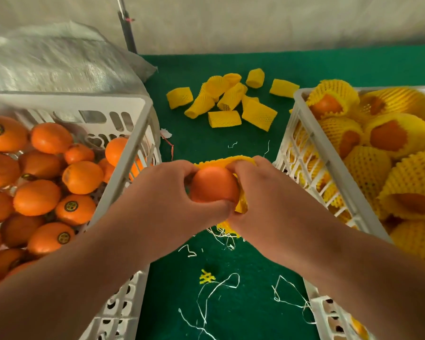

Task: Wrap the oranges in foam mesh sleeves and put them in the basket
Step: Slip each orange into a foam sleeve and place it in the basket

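Between the two baskets, my left hand (168, 192) grips a bare orange (212, 184) from its left side. My right hand (258, 195) holds a yellow foam mesh sleeve (241, 204) stretched around the orange's right and far side; the sleeve's edge shows above and below the fruit. A white basket (130, 153) on the left holds several unwrapped oranges (37, 196), some with dark stickers. On the right, another white basket (312, 143) holds several oranges wrapped in yellow sleeves (388, 136).
Several loose yellow sleeves (231, 101) lie on the green cloth (231, 303) at the back. White threads and a yellow mesh scrap (207, 277) litter the cloth near me. A grey woven sack (59, 62) sits behind the left basket, a dark pole (128, 33) beside it.
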Demonstrator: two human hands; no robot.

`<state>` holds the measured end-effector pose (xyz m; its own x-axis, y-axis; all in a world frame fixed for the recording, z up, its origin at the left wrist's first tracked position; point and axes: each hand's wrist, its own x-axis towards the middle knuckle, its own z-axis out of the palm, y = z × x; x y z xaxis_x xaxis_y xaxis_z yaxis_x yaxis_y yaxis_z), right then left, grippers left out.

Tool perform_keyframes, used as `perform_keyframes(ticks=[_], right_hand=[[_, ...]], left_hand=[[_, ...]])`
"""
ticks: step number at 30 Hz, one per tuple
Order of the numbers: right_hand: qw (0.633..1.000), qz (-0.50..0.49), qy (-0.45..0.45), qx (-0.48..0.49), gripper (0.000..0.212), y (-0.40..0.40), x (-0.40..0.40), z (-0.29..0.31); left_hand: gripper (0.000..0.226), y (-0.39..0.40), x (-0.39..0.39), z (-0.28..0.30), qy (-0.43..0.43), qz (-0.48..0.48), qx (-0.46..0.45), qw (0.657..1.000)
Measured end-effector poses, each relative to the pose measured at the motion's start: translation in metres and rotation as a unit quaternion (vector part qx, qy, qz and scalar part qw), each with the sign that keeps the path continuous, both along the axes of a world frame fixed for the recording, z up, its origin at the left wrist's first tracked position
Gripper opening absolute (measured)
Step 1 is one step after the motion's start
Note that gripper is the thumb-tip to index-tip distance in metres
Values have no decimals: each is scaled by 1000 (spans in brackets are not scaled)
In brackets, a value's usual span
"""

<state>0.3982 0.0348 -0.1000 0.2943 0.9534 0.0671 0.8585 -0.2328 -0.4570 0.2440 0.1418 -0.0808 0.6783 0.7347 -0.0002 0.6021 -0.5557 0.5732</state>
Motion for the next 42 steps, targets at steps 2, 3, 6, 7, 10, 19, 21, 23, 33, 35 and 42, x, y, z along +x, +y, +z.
perform_keyframes(ticks=[2, 3, 6, 7, 10, 19, 21, 23, 33, 35, 42], right_hand=[[1000, -1, -4, 1, 50, -1, -4, 1], [1000, -2, -8, 7, 53, -1, -7, 2], [999, -12, -19, 41, 64, -2, -18, 6], [998, -15, -25, 53, 67, -2, -22, 9], [998, -14, -38, 46, 71, -4, -31, 16], [994, 89, -33, 46, 70, -8, -33, 37], [991, 118, -25, 60, 67, -8, -30, 43], [987, 117, -20, 112, 55, -11, -22, 48], [972, -48, 157, 170, 98, -4, -15, 40], [976, -40, 173, 128, 105, -2, -17, 35], [972, -98, 127, 170, 79, 4, -8, 27]], left_hand=[[59, -2, 1, 0, -8, 19, 59, 998], [59, -3, 1, 0, -10, 28, 86, 996], [58, -4, 0, 0, 7, 41, 122, 992], [58, -4, 1, -1, 14, 42, 123, 991], [57, -2, 0, -1, 29, 30, 127, 991], [60, 1, 3, 6, -17, 46, 101, 994], [57, 1, 5, 8, -43, 66, 116, 990], [50, -1, 5, 10, -69, 64, 138, 986], [62, -12, 5, 23, -140, 4, 200, 970], [72, -11, 5, 20, -124, -3, 215, 969], [63, -11, 5, 15, -115, -18, 177, 977]])
